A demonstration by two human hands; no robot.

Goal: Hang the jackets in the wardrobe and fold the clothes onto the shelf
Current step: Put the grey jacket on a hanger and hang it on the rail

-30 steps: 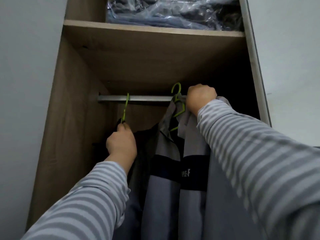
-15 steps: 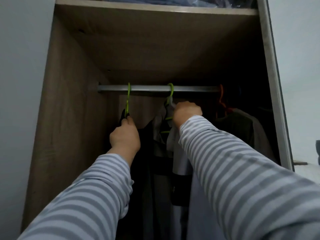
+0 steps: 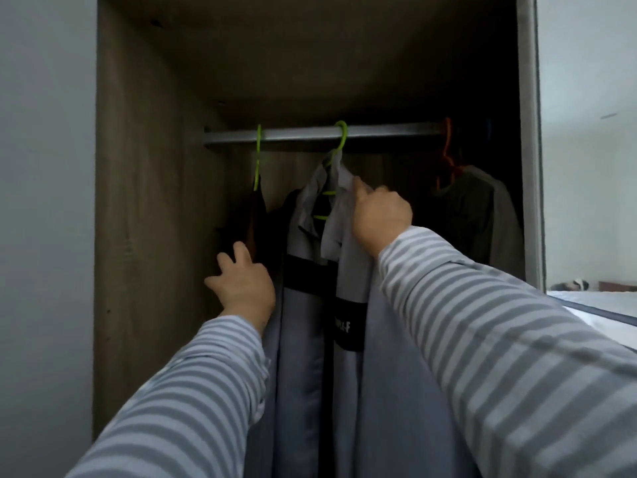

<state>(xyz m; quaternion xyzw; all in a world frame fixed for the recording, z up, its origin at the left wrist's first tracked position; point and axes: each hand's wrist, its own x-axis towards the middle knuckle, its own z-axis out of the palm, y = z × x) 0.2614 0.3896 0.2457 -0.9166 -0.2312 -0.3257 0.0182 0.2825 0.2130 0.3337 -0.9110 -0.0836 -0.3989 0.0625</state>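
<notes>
Head: R hand (image 3: pixel 381 215) fingers (image 3: pixel 360 188) touching jacket (image 3: pixel 310 305) collar.

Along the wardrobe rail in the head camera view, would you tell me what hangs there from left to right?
Left green hanger with a dark garment → second green hanger carrying the grey jacket, its collar touched by the right hand → orange hanger with a dark green garment.
</notes>
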